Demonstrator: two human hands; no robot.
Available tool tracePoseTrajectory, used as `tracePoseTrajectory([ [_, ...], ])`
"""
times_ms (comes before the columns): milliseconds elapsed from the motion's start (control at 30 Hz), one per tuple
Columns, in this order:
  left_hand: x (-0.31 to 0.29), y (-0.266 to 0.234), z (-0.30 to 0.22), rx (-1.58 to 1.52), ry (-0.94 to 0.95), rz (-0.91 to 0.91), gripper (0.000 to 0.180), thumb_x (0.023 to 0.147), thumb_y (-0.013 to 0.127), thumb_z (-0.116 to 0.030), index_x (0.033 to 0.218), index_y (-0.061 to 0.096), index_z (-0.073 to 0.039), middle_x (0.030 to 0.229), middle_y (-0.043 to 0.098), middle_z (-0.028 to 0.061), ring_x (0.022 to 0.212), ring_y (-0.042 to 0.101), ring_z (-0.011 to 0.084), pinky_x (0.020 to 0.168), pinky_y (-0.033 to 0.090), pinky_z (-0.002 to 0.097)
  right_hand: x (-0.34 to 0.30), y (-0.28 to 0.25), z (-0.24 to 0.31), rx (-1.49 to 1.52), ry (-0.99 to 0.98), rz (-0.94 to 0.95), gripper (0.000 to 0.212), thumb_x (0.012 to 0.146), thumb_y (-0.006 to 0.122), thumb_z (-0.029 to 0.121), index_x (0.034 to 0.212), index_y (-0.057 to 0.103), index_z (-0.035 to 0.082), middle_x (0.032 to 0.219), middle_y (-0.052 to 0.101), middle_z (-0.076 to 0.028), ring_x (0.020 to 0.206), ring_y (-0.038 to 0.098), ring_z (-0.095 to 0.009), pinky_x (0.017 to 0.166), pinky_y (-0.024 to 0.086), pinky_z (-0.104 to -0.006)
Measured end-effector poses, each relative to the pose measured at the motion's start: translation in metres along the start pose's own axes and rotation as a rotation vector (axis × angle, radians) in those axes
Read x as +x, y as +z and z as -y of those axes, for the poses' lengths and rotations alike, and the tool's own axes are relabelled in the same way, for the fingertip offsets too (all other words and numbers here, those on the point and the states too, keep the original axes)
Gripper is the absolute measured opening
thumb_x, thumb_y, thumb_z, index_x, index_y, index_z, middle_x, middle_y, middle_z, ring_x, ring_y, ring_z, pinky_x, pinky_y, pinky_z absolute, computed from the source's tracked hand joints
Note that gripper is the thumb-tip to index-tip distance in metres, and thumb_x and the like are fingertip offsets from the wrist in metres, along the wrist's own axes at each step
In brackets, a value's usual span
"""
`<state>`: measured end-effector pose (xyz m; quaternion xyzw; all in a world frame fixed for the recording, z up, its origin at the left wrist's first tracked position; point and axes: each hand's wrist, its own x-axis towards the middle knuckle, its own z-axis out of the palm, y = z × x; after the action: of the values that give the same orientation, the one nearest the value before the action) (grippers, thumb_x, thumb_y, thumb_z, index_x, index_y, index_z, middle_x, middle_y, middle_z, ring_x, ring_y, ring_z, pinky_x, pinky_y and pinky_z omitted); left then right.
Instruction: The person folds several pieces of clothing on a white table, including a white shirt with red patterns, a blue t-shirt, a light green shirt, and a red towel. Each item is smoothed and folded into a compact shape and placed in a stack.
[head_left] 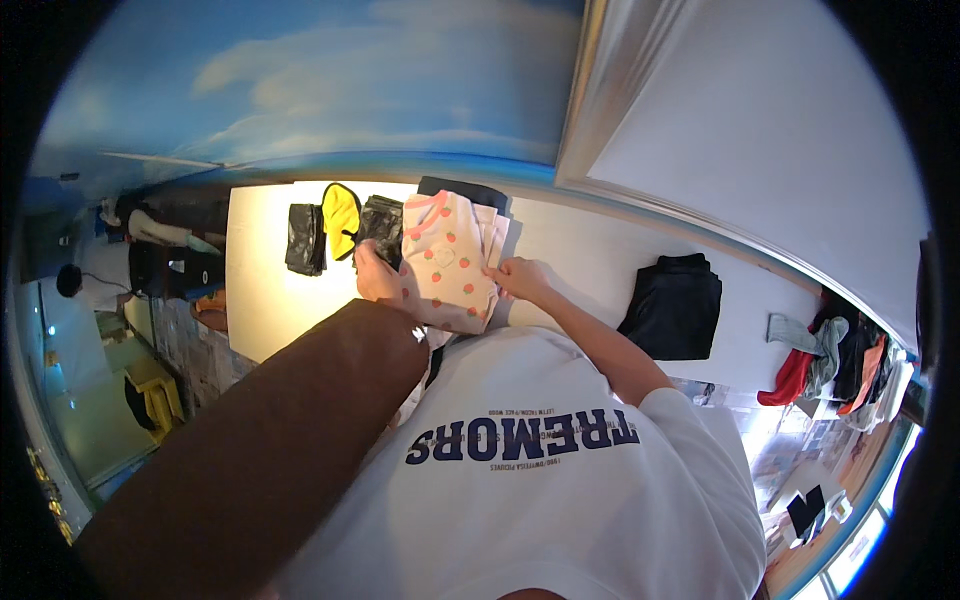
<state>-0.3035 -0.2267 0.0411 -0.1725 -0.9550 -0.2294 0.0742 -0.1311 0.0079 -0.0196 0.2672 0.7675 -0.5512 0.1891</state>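
Note:
A pale pink shirt (445, 262) with a strawberry print and a coral neckline lies folded in front of me on the white table, its neck toward the far side. My left hand (378, 274) grips its left edge, the fingers partly hidden. At the right edge, my right hand (522, 279) pinches the fabric between thumb and fingers. Pale folded layers (492, 225) show beneath the shirt on the right. Just beyond my left hand lies a shiny black folded garment (381, 222). A dark folded cloth (465, 190) sits behind the shirt.
Left along the white table (262, 320) are a yellow item (341, 215) with black trim and another black folded garment (305, 239). Black folded trousers (675, 305) lie to the right. Heaped clothes (840, 350) sit far right. A wall (400, 80) borders the far edge; a person (95, 290) is far left.

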Motion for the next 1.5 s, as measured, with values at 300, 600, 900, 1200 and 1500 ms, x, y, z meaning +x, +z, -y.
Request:
tracePoseTrajectory([
  [300, -0.018, 0.049, -0.023, 0.145, 0.517, 0.328, 0.079, 0.094, 0.067, -0.050, 0.163, 0.038, -0.021, 0.172, 0.019, 0.0229, 0.156, 0.011, 0.0568, 0.117, 0.015, 0.0753, -0.082, -0.090, -0.050, 0.316, -0.166, -0.524, 0.024, 0.102, 0.067, 0.025, 0.096, 0.071, 0.002, 0.078, 0.075, -0.008, 0.072, 0.071, -0.015, 0.068, 0.056, -0.0320],
  [600, -0.032, 0.030, -0.139, -0.544, 0.516, 0.425, 0.055, 0.095, 0.075, -0.026, 0.142, 0.059, -0.004, 0.141, 0.062, 0.0188, 0.127, 0.059, 0.0334, 0.108, 0.046, 0.0479, -0.250, -0.219, -0.278, -0.224, 0.644, -1.157, 0.081, 0.082, 0.073, 0.074, 0.119, 0.068, 0.003, 0.109, 0.074, -0.021, 0.103, 0.071, -0.039, 0.088, 0.056, -0.0496],
  [900, -0.119, 0.150, -0.204, -0.795, -0.319, 1.560, 0.050, 0.092, 0.081, -0.038, 0.125, 0.073, -0.001, 0.109, 0.076, 0.0099, 0.093, 0.073, 0.0176, 0.085, 0.058, 0.0293, -0.183, -0.145, -0.198, 0.031, 0.283, -0.910, 0.074, 0.081, 0.080, 0.061, 0.124, 0.069, 0.002, 0.108, 0.076, -0.021, 0.103, 0.073, -0.037, 0.088, 0.057, -0.0459],
  [1200, -0.091, 0.028, -0.195, -0.601, -0.159, 0.859, 0.088, 0.090, 0.078, -0.050, 0.156, 0.044, -0.003, 0.154, 0.051, 0.0186, 0.143, 0.048, 0.0290, 0.119, 0.036, 0.0384, -0.134, -0.141, -0.055, 0.730, -0.152, -0.371, 0.053, 0.094, 0.080, 0.024, 0.136, 0.061, -0.002, 0.122, 0.072, -0.010, 0.110, 0.066, -0.018, 0.098, 0.053, -0.0334],
  [1500, -0.108, -0.066, -0.053, -0.140, -0.436, 0.217, 0.100, 0.088, 0.064, -0.072, 0.163, 0.034, -0.011, 0.169, 0.028, 0.0230, 0.157, 0.021, 0.0435, 0.125, 0.019, 0.0536, 0.000, -0.109, 0.156, -0.107, -0.704, -0.006, 0.071, 0.083, 0.083, 0.051, 0.135, 0.064, 0.006, 0.125, 0.072, -0.020, 0.115, 0.067, -0.038, 0.099, 0.051, -0.0445],
])
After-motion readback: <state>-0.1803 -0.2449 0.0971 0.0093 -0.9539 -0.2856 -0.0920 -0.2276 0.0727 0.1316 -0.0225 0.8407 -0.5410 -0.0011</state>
